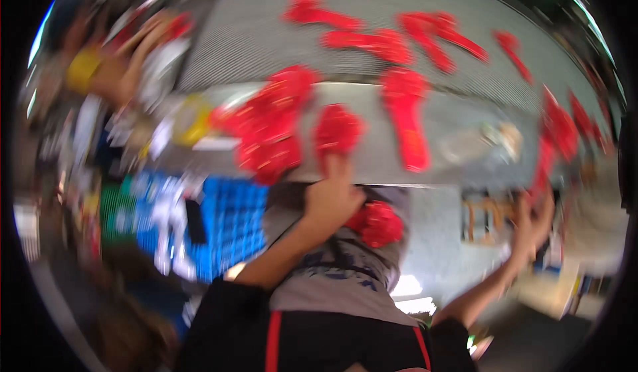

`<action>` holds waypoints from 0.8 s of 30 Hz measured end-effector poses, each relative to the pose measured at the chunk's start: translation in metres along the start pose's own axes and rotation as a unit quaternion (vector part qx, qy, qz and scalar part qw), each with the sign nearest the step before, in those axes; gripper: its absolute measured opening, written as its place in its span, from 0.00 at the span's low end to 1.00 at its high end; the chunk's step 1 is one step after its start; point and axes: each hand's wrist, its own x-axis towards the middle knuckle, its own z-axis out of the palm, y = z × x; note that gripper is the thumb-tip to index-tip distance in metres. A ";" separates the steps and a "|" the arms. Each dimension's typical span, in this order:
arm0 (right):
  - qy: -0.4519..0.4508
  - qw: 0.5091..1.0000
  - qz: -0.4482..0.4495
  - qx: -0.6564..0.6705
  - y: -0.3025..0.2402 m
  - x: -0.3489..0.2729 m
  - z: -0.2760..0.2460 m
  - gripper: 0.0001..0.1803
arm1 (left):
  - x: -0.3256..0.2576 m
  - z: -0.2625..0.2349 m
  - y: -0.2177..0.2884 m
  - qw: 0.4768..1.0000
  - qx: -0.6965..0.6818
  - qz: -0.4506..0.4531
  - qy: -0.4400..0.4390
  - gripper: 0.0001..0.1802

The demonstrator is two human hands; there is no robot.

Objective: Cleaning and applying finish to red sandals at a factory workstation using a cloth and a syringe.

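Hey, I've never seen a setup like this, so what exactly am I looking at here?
No machine here: these are a person's own bare hands. The single picture comes from a wide camera worn on their head, looking down, which is why edges bend. Red slippers lie on a metal table and the ribbed surface beyond it. The left hand has fingers on one slipper; the right hand is at the end of another slipper. Blur hides how firmly either is gripped.
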 end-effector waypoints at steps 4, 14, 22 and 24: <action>0.065 0.995 0.069 -0.012 0.060 0.027 -0.027 0.27 | -0.007 0.004 -0.001 0.997 -0.012 0.041 0.064 0.38; 0.013 0.966 -0.157 0.205 -0.064 -0.024 0.011 0.39 | -0.085 -0.068 -0.008 0.989 -0.063 0.025 0.128 0.43; -0.031 0.952 -0.061 0.299 -0.115 -0.072 0.054 0.38 | -0.104 -0.116 -0.017 0.957 -0.226 0.122 0.134 0.44; -0.031 0.954 -0.026 0.296 -0.119 -0.080 0.060 0.42 | -0.100 -0.120 -0.021 0.958 -0.228 0.125 0.119 0.43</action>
